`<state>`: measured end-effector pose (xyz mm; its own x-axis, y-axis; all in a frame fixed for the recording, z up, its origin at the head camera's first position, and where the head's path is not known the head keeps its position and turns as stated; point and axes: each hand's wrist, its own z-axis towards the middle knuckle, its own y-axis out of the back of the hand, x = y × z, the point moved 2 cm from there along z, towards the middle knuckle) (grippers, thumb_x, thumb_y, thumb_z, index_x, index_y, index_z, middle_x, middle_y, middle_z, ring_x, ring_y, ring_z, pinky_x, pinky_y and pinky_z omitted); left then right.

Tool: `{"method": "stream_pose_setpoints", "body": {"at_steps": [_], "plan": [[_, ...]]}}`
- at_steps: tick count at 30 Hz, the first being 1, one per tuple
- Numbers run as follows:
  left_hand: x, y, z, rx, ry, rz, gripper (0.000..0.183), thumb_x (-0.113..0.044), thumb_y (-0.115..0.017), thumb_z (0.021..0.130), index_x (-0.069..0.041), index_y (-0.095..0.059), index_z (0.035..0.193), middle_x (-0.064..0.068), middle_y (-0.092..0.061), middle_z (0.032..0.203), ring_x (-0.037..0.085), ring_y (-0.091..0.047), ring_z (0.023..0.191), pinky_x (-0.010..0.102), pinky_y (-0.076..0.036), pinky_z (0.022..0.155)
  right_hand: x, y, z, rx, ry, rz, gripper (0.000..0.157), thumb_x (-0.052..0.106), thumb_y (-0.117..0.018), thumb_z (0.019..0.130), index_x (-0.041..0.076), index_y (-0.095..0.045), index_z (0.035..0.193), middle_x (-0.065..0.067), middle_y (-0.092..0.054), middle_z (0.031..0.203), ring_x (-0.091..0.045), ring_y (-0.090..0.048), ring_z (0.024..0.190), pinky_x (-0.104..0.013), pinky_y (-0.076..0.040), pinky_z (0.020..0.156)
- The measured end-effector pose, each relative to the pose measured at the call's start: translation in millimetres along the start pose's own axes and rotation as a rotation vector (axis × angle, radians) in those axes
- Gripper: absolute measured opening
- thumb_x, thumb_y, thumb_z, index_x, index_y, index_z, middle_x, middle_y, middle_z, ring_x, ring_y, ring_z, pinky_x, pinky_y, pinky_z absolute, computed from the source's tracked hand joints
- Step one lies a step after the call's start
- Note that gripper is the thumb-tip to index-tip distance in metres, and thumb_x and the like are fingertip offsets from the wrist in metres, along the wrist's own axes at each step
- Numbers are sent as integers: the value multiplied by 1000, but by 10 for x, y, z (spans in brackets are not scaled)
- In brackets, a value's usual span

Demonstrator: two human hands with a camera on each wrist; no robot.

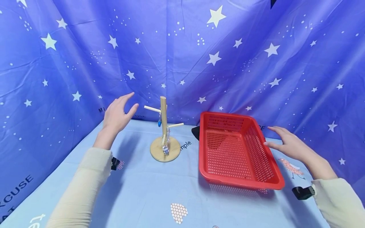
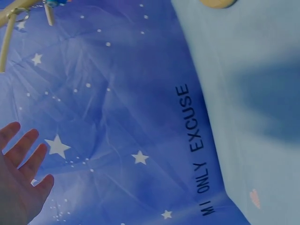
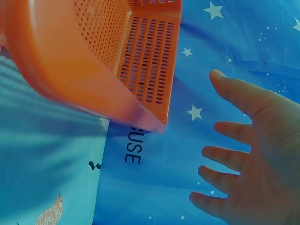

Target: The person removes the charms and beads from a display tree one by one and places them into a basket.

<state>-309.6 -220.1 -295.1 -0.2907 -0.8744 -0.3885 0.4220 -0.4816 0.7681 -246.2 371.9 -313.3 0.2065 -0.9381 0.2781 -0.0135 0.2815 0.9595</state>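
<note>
Left hand (image 1: 115,115) being held wide, left of basket (image 1: 201,142); right hand (image 1: 293,145) wide, just right; nothing being gripped; trinkets (image 1: 165,150) on stand (image 1: 163,109) best being kept unjostled.

The head view looks forward and down. The left wrist view shares its wooden stand (image 1: 163,115); the right, closer, its red basket (image 3: 70,75).

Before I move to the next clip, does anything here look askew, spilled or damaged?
Nothing looks spilled or damaged: the wooden stand is upright and the red basket looks whole. Slightly odd is a dark patch at the basket's left edge, toward its far end; I can't tell whether it's an object or a print.
</note>
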Motion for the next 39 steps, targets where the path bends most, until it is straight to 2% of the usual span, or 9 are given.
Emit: {"method": "stream_pose_setpoints", "body": {"at_steps": [5,13,27,39], "plan": [[-87,23,-1,-40,8,-42,61,-59,-42,99,-29,-40,153,7,-47,155,36,-42,142,57,-34,114,32,-20,11,-2,19,-7,83,43,-68,93,-10,-34,146,-42,-32,146,-62,-33,131,-79,-38,93],[-226,35,-3,-80,17,-85,58,-56,-48,99,-27,-45,150,5,-52,150,32,-48,139,57,-40,109,110,-44,19,-10,38,4,79,42,-68,93,-8,-38,145,-40,-35,146,-60,-36,130,-78,-39,92],[-393,-25,30,-184,-58,-131,46,-43,-63,97,-19,-60,136,5,-66,132,26,-60,125,49,-50,98,241,-88,37,-11,73,24,73,43,-68,93,-6,-44,142,-38,-38,145,-58,-39,130,-74,-44,91],[-421,-125,-26,-169,-94,-146,30,-32,-65,97,-14,-68,120,8,-70,119,28,-65,112,49,-53,92,354,-144,53,-8,113,31,69,40,-71,91,-4,-48,140,-36,-43,142,-56,-45,126,-67,-52,87]]}}
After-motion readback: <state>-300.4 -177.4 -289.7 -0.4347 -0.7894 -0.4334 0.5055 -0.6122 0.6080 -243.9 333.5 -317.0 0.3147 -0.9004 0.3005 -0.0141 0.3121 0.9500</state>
